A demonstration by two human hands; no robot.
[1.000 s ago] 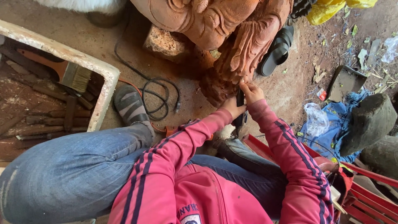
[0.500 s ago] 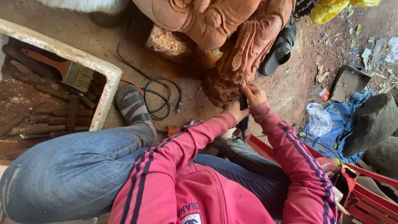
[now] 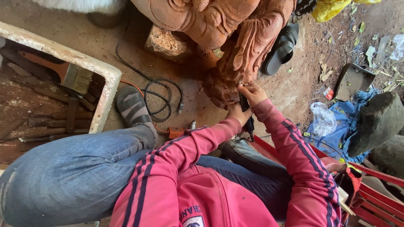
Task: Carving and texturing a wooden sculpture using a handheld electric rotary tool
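A large reddish-brown carved stone figure (image 3: 219, 25) stands on the dirt ground ahead of me. My right hand (image 3: 253, 94) grips a slim black handheld power tool (image 3: 245, 110), its tip pressed against the lower folds of the carving (image 3: 235, 71). My left hand (image 3: 238, 114) is closed around the lower part of the same tool, just below the right hand. Both arms wear pink sleeves with dark stripes. The tool's tip is hidden by my fingers.
A white tray (image 3: 90, 67) at left holds a brush (image 3: 63, 72) and rusty chisels. A black cable (image 3: 162, 98) coils on the ground by my sandalled foot (image 3: 132, 109). A black sandal (image 3: 281, 48), blue cloth (image 3: 332, 126), a plastic bag, a dark rock (image 3: 376, 122) and a red frame (image 3: 378, 197) lie right.
Both hands have shifted slightly up the carving with the tool. The view has tilted a little; otherwise nothing moved.
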